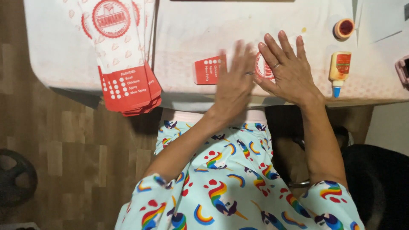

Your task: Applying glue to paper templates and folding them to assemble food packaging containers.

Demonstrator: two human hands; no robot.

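Both hands lie flat and open on the worktop, gripping nothing. Your right hand (289,68) rests palm down, fingers spread, on a red-and-white paper sleeve (208,69) close to the worktop's near edge; a round red seal on the paper shows just by the thumb. Your left hand (235,83) is blurred, fingers loose and extended, lying across the middle of the same sleeve, its wrist hanging past the near edge. The sleeve's red end pokes out to the left of that hand. A stack of matching paper sleeves (123,51) sits toward the left corner, red ends overhanging the near edge, well apart from your hands. A glue bottle (339,68) lies near the right end of the worktop, nozzle pointing toward the near edge, with its round orange cap (344,28) farther back. Bare white surface stretches between the stack and your left hand, and behind both hands toward the far edge.
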